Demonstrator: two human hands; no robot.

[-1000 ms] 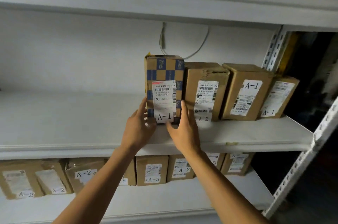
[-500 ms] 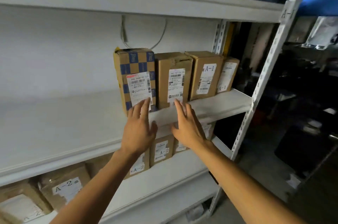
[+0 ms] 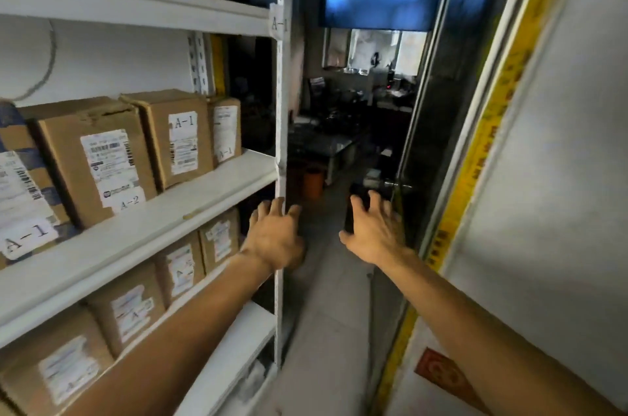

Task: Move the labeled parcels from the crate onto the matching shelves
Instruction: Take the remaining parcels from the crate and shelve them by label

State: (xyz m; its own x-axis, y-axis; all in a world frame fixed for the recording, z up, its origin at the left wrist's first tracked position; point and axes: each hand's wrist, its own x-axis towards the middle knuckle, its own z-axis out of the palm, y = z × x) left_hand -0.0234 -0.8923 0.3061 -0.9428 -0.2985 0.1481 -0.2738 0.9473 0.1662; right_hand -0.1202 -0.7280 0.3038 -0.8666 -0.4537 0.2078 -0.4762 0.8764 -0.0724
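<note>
The parcels (image 3: 91, 157) were brown corrugated cardboard, matt, with creased and dented top flaps. White paper labels (image 3: 108, 164) were stuck to their fronts, printed in black, some with wrinkled edges. One parcel at the far left (image 3: 20, 184) carried a blue check print on the cardboard. The shelves (image 3: 142, 228) were white-painted metal, smooth with a dull sheen; the upright post (image 3: 280, 109) was white perforated metal bearing a paper tag (image 3: 279, 22). The floor (image 3: 326, 330) looked like smooth grey concrete. The wall on the right (image 3: 560, 177) was smooth, matt white, edged with a glossy yellow strip (image 3: 482, 143)
</note>
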